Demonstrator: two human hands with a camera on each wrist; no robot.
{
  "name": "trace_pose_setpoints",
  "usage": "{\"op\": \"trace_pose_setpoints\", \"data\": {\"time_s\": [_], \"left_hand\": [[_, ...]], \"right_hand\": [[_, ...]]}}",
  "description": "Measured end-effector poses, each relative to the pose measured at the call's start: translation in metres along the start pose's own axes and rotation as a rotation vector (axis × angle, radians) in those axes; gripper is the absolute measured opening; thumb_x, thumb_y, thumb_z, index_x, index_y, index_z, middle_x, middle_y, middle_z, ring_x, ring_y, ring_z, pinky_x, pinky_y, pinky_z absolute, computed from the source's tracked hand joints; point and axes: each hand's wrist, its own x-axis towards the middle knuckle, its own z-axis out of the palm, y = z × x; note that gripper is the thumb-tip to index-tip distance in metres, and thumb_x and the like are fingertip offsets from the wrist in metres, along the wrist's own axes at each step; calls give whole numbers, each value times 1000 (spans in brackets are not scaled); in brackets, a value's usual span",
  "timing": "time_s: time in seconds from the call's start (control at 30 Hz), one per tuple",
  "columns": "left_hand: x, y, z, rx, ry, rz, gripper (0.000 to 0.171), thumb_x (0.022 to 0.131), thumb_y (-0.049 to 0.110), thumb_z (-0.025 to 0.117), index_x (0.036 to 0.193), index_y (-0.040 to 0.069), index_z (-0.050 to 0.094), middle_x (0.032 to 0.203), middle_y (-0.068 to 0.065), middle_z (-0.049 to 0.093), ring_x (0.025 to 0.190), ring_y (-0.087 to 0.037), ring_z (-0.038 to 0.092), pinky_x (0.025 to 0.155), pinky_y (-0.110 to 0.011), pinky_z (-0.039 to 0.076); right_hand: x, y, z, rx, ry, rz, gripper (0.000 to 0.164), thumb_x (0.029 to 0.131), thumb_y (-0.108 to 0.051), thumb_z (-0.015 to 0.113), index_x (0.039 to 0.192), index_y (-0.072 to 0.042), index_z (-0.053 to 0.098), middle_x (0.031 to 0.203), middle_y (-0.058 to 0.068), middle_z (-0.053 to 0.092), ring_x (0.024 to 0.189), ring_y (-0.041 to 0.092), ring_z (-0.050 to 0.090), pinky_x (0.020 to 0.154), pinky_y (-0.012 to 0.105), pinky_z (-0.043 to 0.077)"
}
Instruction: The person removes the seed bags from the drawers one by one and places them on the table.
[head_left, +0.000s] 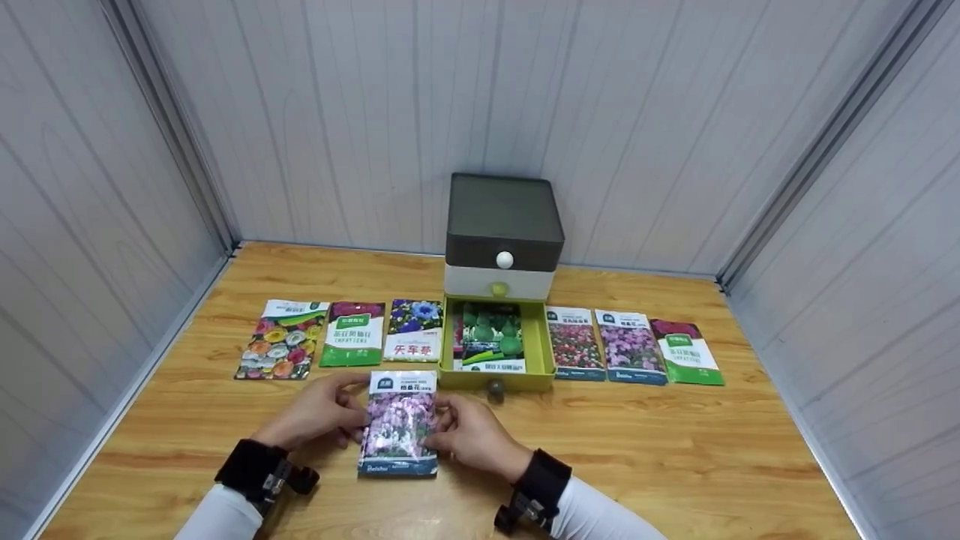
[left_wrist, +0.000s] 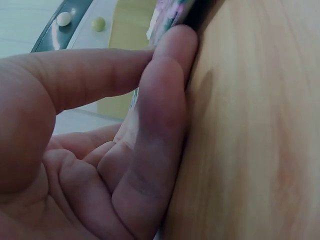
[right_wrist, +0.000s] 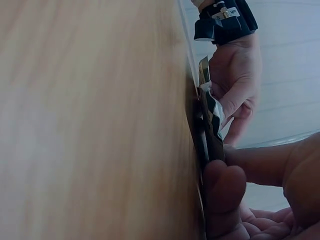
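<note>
A seed packet (head_left: pixel 398 420) with pink-purple flowers and a dark blue bottom band is held upright-reading in front of the pulled-out drawer. At its left edge my left hand (head_left: pixel 319 409) pinches it between thumb and fingers. My right hand (head_left: pixel 476 436) pinches the right edge, thumb on the printed face. From the right wrist, the packet (right_wrist: pixel 214 117) appears edge-on, close over the wooden table (right_wrist: pixel 100 120). The yellow-green drawer (head_left: pixel 546 341) just behind contains a packet with green round vegetables (head_left: pixel 491 334), lying over another packet.
Above the open drawer stand a white drawer (head_left: pixel 472 281) and a dark drawer (head_left: pixel 472 255). Left of it lie the mixed-flower packet (head_left: pixel 283 341), a green-white packet (head_left: pixel 352 335) and a blue-flower packet (head_left: pixel 414 330). Rightward are red-flower (head_left: pixel 576 343), purple-flower (head_left: pixel 631 347) and green-white (head_left: pixel 686 352) packets.
</note>
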Motion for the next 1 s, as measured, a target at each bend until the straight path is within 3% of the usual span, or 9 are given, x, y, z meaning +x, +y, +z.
{"op": "trace_pose_setpoints", "data": {"time_s": [0.4, 0.77, 1.0], "left_hand": [[4, 4, 8, 54, 74, -5, 73, 99, 5, 76, 161, -14, 43, 97, -15, 75, 72, -26, 74, 64, -41, 67], [5, 3, 9, 89, 64, 28, 72, 101, 5, 74, 163, -13, 41, 96, -14, 72, 73, -25, 73, 61, -40, 66], [5, 5, 10, 115, 76, 13, 73, 101, 6, 75, 162, -14, 41, 95, -14, 70, 71, -24, 71, 58, -37, 64]], "right_hand": [[7, 3, -2, 65, -17, 47, 72, 90, 1, 89, 153, 9, 55, 88, 1, 73, 61, 10, 63, 49, 22, 53], [8, 3, -5, 65, -19, 63, 72, 91, 0, 89, 153, 10, 55, 86, 2, 74, 56, 11, 64, 47, 23, 53], [7, 4, -5, 41, -16, 56, 75, 91, -3, 91, 154, 11, 53, 84, 2, 74, 53, 10, 62, 45, 23, 52]]}}
